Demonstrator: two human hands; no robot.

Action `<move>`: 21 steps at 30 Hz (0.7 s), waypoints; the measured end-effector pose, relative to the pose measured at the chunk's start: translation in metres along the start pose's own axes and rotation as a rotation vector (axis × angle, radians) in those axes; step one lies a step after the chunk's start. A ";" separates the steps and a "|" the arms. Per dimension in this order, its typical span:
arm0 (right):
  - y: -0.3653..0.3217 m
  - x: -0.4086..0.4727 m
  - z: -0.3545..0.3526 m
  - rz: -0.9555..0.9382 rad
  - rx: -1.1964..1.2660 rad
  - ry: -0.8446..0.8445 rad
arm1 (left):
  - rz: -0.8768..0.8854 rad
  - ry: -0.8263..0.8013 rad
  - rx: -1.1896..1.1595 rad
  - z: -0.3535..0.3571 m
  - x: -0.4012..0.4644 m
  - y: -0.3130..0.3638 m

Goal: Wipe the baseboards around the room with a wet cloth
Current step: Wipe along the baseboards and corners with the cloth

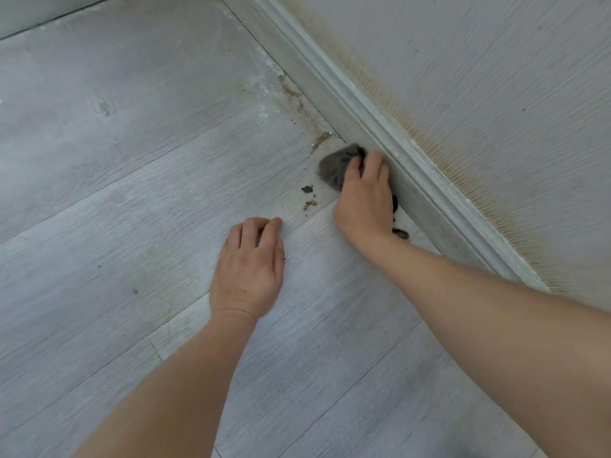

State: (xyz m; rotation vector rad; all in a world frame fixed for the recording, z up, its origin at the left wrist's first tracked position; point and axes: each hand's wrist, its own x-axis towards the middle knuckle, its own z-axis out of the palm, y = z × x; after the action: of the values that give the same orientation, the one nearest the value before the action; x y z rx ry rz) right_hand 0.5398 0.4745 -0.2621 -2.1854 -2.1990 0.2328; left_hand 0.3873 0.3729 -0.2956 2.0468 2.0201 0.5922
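Pressing cloth (334, 166) on baseboard (347, 104) | right hand (363, 200) | crumbs (307, 190) beside

Two bare forearms enter from the 6 o'clock and 4 o'clock edges, with no sleeve, cuff or glove on either one as far as the frame shows them. The left hand (248, 269) wears no ring, watch or band; its wrist is plain, with a faint crease across it, and its nails look short, though the fingertips are slightly blurred. The right hand (363, 200) is likewise without ring or bracelet on the fingers and wrist that show. The right forearm fills the corner toward 4 o'clock, smooth and unmarked, with no tattoo, plaster or strap visible.
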 end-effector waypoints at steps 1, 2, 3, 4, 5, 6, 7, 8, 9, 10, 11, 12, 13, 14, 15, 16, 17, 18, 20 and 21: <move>-0.008 0.014 -0.002 -0.016 0.006 -0.015 | 0.000 -0.005 0.000 0.000 0.001 0.000; -0.016 0.026 -0.004 -0.028 0.027 -0.039 | 0.000 -0.009 0.004 -0.001 0.001 0.000; -0.022 0.037 -0.006 -0.037 0.052 -0.064 | 0.002 -0.009 0.006 -0.001 0.001 0.000; -0.027 0.045 -0.008 -0.049 0.075 -0.081 | 0.003 -0.005 0.008 -0.002 0.002 0.000; -0.028 0.049 -0.009 -0.062 0.095 -0.090 | 0.004 0.000 0.006 -0.002 0.002 -0.001; -0.024 0.047 -0.009 -0.069 0.112 -0.088 | 0.005 0.002 0.002 -0.002 0.002 -0.001; -0.018 0.041 -0.008 -0.068 0.125 -0.075 | 0.006 0.000 -0.003 -0.002 0.001 -0.001; -0.010 0.030 -0.006 -0.051 0.135 -0.051 | 0.006 -0.002 -0.005 -0.001 0.000 -0.001; -0.003 0.015 -0.002 -0.020 0.144 -0.019 | 0.007 0.000 -0.007 -0.001 -0.001 -0.001; 0.002 -0.002 0.002 0.023 0.157 0.008 | 0.010 0.000 -0.011 -0.001 -0.001 -0.001; 0.005 -0.020 0.005 0.069 0.177 0.035 | 0.010 0.001 -0.019 -0.001 -0.002 -0.001; 0.006 -0.035 0.008 0.111 0.189 0.060 | 0.008 0.002 -0.027 -0.001 -0.002 -0.001; 0.004 -0.046 0.011 0.149 0.195 0.074 | 0.005 0.002 -0.031 0.000 -0.002 -0.001; 0.001 -0.053 0.013 0.188 0.194 0.073 | 0.004 0.004 -0.036 0.000 -0.002 -0.001; -0.004 -0.055 0.013 0.234 0.197 0.060 | 0.003 0.007 -0.043 0.000 -0.002 -0.001; -0.012 -0.054 0.013 0.277 0.210 0.048 | 0.002 0.007 -0.048 0.000 -0.001 0.000; -0.022 -0.050 0.013 0.310 0.235 0.038 | 0.001 0.006 -0.054 0.000 -0.001 0.000; -0.033 -0.044 0.013 0.324 0.268 0.026 | 0.000 0.002 -0.063 -0.001 -0.001 0.000; -0.057 -0.024 0.011 0.303 0.340 -0.011 | -0.003 -0.001 -0.078 -0.002 -0.001 0.001; -0.067 -0.011 0.008 0.291 0.382 -0.041 | -0.005 0.003 -0.088 -0.002 0.000 0.001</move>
State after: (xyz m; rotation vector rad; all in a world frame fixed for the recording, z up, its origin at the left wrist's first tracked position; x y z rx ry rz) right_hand 0.4727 0.4633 -0.2602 -2.2742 -1.6674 0.6509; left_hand 0.3870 0.3723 -0.2939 1.9908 1.9640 0.6708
